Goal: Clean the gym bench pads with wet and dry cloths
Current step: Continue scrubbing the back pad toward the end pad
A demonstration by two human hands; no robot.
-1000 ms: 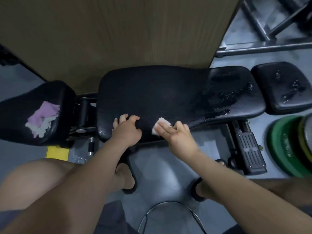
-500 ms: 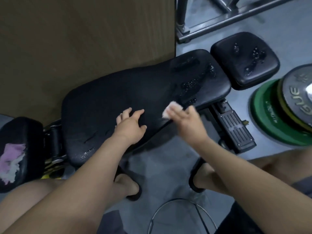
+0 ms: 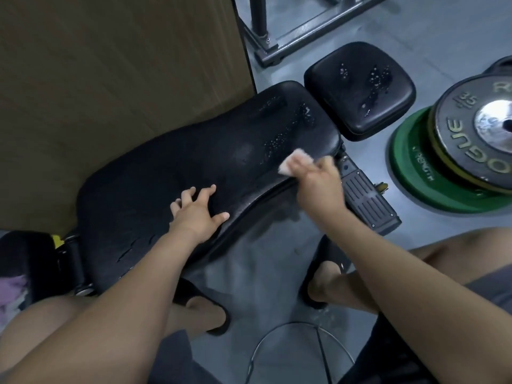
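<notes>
**Two hands on the long pad, one bracing, one wiping**

Most of the view is the long bench pad point(image 3: 166, 173), black and tilted, running under both hands. The small seat pad point(image 3: 360, 90) sits beyond the right hand, just off the long pad's end, with water beaded on it. A third pad point(image 3: 25, 259) lies well to the left of the left hand and carries a pink cloth point(image 3: 11, 289).

The left hand point(image 3: 198, 214) rests flat on the long pad's near edge, fingers spread wide and holding nothing. The right hand point(image 3: 318, 184) holds a folded white cloth point(image 3: 295, 160) at its fingertips and presses it to the pad near the far end. Motion blur hides how the thumb lies.

The water droplets point(image 3: 277, 139) speckle the pad just beyond the cloth, toward the wall side.

To do this pass well, I judge the cloth should stay flat under the fingers and travel in overlapping strokes through the droplets and over the pad's rounded end. The left hand should keep the pad from rocking. The seat pad looks like the next wet patch.
</notes>
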